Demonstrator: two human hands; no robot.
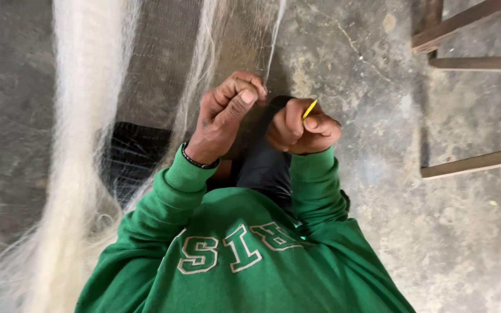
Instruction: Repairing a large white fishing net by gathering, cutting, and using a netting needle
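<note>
A fine pale fishing net [163, 64] hangs down in front of me, bunched into a thick white band at the left. My left hand [224, 116] pinches the net's edge cord between thumb and forefinger; a dark band sits on its wrist. My right hand [301, 128] is closed around a thin yellow netting needle [309, 108], whose tip pokes up beside the left hand. Both arms wear green sleeves, and the two hands are almost touching.
A bare concrete floor [378, 87] lies below. Wooden bars of a frame or bench [471, 162] stand at the right. A dark ribbed object [131, 150] sits behind the net at lower left. My dark trouser leg shows between the sleeves.
</note>
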